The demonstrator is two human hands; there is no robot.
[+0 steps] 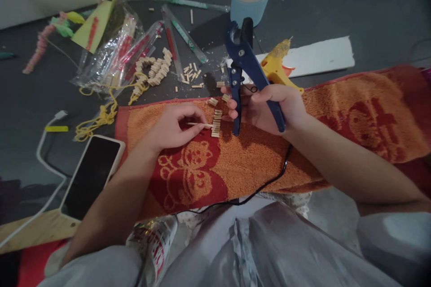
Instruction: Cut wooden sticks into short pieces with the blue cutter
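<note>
Left hand (177, 126) holds stick (192, 123), right hand (286, 106) blue cutters (253, 66); bottle lettering (159, 255) unclear.

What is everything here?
Table: one, dark, beneath
Towel: one, orange-red, below hands
Wood pieces: many, pale, towel and table
Stick: one, pale, left fingers
Cutter: one, blue, right hand
Glue gun: one, yellow, behind cutter
Strip: one, white, behind glue gun
Container: one, white-blue, top
Wrappers: several, clear/red/green, upper left
Paper: one, yellow-green, upper left
Fuzzy stem: one, pink, upper left
Yarn: several strands, yellow, left
Phone: one, black-white, left
Cable: one, white, left
Cord: one, black, towel's edge
Hands: two, bare, middle
</note>
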